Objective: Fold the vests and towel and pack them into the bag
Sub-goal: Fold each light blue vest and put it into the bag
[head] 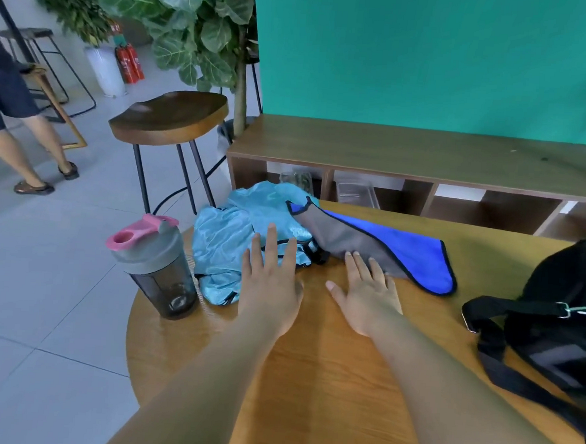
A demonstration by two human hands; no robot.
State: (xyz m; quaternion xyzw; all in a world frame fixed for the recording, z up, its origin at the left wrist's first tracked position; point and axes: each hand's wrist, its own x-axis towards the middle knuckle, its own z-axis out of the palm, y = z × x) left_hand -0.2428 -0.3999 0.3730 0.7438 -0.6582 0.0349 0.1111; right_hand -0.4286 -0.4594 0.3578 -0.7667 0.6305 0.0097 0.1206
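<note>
Vests [229, 238], pale blue and crumpled, lie heaped at the far left of the table [326, 378]. The grey-and-blue towel [416, 260] is draped partly over them, and nothing is folded yet. The left hand [270, 289] rests flat on the vests' near edge, fingers straight. The right hand [366, 295], equally spread, touches the towel's grey hem. Neither grips anything; they are probably about to separate the pile. The black bag [561, 307] waits at the right edge, and a shaker bottle [158, 265] stands at the left.

— What sort of place is this?
— A public lounge or studio corner: wooden bar stool [169, 116], potted plants [194, 20], fire extinguishers [129, 64], grey floor tiles [41, 275], low cubby shelf [409, 153], green backdrop screen [432, 58]
</note>
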